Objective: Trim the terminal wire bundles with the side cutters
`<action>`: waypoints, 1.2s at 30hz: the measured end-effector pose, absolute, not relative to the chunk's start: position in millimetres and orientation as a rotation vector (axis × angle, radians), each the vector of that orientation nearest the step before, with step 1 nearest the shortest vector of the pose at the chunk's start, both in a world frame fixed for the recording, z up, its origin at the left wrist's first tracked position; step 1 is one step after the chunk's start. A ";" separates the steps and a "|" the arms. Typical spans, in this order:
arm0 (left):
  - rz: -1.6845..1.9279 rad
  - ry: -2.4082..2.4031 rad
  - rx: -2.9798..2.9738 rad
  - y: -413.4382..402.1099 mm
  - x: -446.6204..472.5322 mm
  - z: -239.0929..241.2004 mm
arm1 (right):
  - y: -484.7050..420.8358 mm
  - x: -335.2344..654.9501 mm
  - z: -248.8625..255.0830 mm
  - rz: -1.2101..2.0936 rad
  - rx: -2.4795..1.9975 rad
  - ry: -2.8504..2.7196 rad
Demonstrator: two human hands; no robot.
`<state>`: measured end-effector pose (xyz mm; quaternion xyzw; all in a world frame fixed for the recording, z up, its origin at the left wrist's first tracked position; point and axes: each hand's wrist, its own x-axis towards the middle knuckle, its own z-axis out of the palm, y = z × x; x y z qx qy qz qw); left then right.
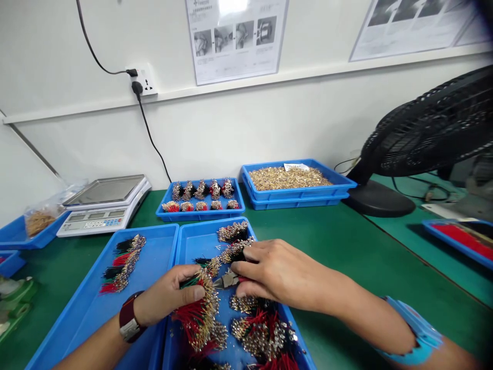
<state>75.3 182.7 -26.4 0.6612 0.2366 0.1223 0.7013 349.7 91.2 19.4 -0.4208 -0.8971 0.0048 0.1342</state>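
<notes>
My left hand (169,300), with a watch on the wrist, is closed round a bundle of red and black wires with metal terminals (200,316). My right hand (273,272) is closed on small pliers (228,280) whose tip points left at the bundle. Both hands hover over a blue tray (192,244) full of similar wire bundles (262,334). The tray to its left (154,257) holds a few finished wires (123,262).
A weighing scale (103,205) stands at the back left. Behind are a blue tray of sorted bundles (201,198) and a stacked tray of loose brass terminals (288,179). A black fan (431,133) fills the right side. More blue trays sit at both edges.
</notes>
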 end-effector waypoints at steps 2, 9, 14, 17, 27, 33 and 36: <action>0.282 0.539 1.472 182.8 75.6 -26.1 | 92.1 350.8 19.6 0.034 -1.216 -2.582; 0.259 0.540 1.534 182.3 78.8 -20.8 | 91.6 351.0 16.3 -0.085 -1.231 -2.530; 0.227 0.536 1.557 179.8 81.3 -17.6 | 92.9 349.6 12.4 -0.099 -1.232 -2.550; 0.211 0.523 1.548 178.2 83.4 -13.4 | 93.8 350.2 11.8 -0.087 -1.237 -2.559; 0.178 0.504 1.545 177.9 84.0 -12.4 | 94.3 349.5 11.4 -0.052 -1.218 -2.578; 0.160 0.505 1.545 177.3 83.2 -12.2 | 94.4 349.6 10.9 -0.005 -1.227 -2.600; 0.143 0.491 1.535 177.3 82.5 -13.2 | 94.5 349.4 12.3 0.053 -1.218 -2.615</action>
